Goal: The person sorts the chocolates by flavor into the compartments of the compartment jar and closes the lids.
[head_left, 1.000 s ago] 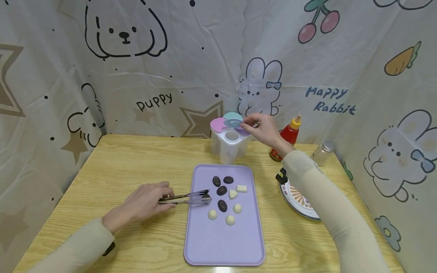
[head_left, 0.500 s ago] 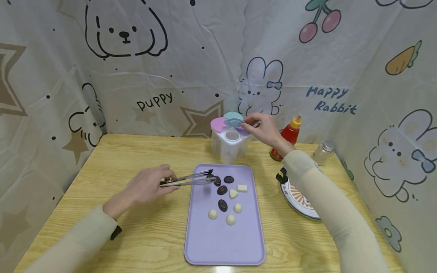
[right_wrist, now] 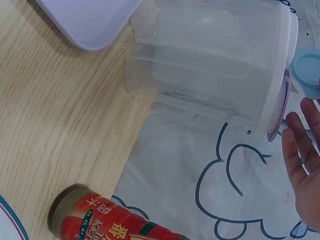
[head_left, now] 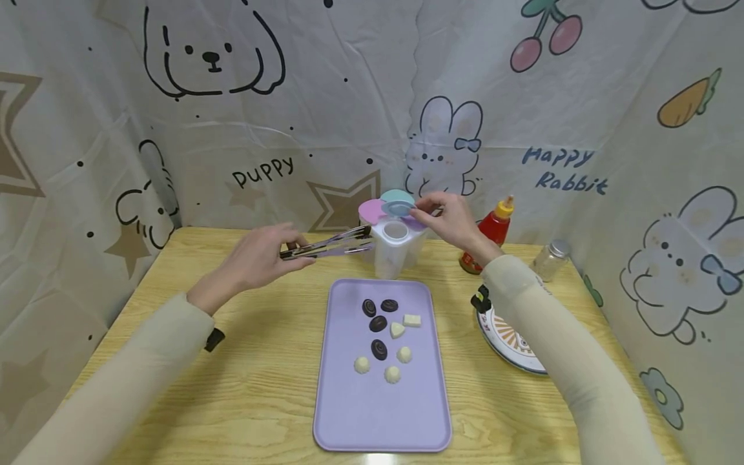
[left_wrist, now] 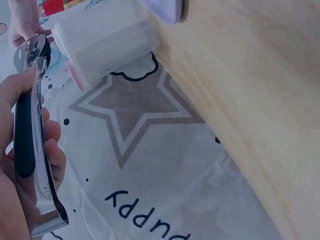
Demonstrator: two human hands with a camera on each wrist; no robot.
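My left hand [head_left: 261,255] holds metal tongs [head_left: 325,245] with dark handle grips, their tips at the left side of a clear container [head_left: 389,261]. A dark chocolate [head_left: 365,230] sits between the tips, partly hidden by them. The container has several coloured flip lids, and one round opening [head_left: 396,230] faces up. My right hand [head_left: 446,221] pinches the raised light blue lid [head_left: 398,208] by its edge. In front lies a lilac tray [head_left: 380,420] with several dark chocolates [head_left: 378,323] and several white ones [head_left: 392,374].
Right of the container stands a red sauce bottle [head_left: 493,227] with a yellow cap, and beyond it a small glass jar [head_left: 550,260] with a metal lid. A patterned plate [head_left: 511,345] is partly under my right forearm. A printed curtain [head_left: 337,129] rises behind the wooden table [head_left: 244,374].
My left hand has lifted the tongs with a dark chocolate off the tray and carried them away from me to the container. The right hand keeps its hold on the blue lid.
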